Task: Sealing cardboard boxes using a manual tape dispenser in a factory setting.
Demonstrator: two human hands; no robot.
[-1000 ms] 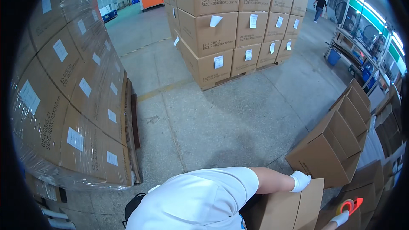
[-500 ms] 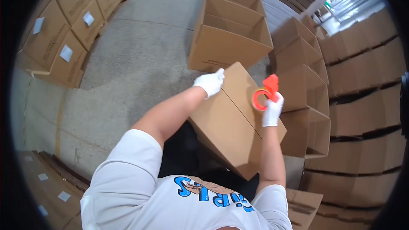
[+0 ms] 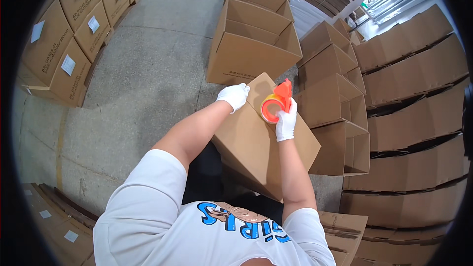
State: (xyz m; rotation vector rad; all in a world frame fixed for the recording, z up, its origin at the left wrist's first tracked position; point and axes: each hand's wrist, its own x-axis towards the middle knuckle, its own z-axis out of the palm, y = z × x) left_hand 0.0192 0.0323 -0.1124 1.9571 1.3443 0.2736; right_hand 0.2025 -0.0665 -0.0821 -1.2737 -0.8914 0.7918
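A brown cardboard box (image 3: 246, 148) with its top flaps folded down stands tilted across in front of me. My left hand (image 3: 233, 98), in a white glove, grips the box's far left edge with closed fingers. Wrapped round the handle of an orange tape dispenser (image 3: 282, 90) is my right hand (image 3: 286, 122), also gloved in white. The dispenser carries a roll of tape and sits over the far part of the box top, close to the centre seam. Whether its head touches the cardboard I cannot tell.
Beyond the box runs a row of open-topped cartons (image 3: 253, 54), with another row of open cartons (image 3: 325, 98) to the right. Farther right are many stacked cartons (image 3: 414, 128). Labelled closed boxes (image 3: 51, 64) are piled at the left on the concrete floor (image 3: 143, 64).
My right hand has brought the tape dispenser left, closer to the box's seam and my left hand. My left hand stays at the box edge. The whole view has shifted slightly.
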